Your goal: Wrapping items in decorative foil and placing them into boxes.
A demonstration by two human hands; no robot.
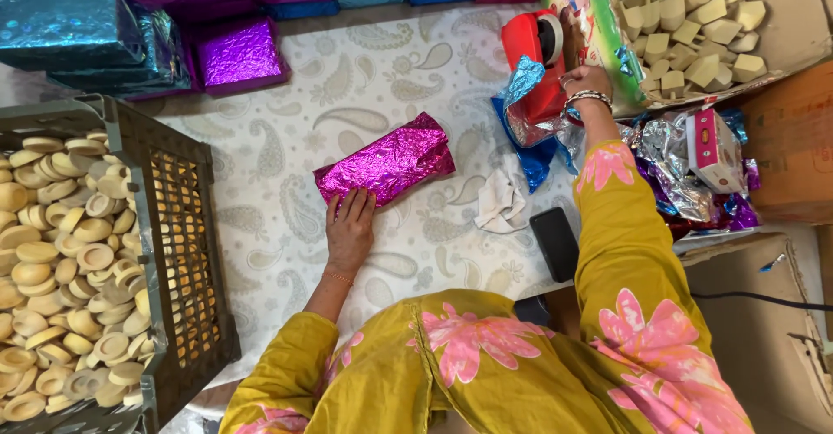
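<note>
A: Left hand?
B: Flat, fingers spread, pressing the near edge of the magenta foil-wrapped packet, mid-table. Not gripping it.
A: Right hand?
B: Out at 1 o'clock, on the red tape dispenser. Fingers hidden behind blue foil, so the grip can't be told.
A: Progress?
B: Packet looks fully covered in foil; no tape visible on it, so sealing seems left. Wrapped purple and teal boxes stacked at 11 o'clock look finished.
A: Anything else?
B: Grey crate of round tan pieces at 9 o'clock, carton of tan blocks at 2 o'clock, black phone near the right elbow.
</note>
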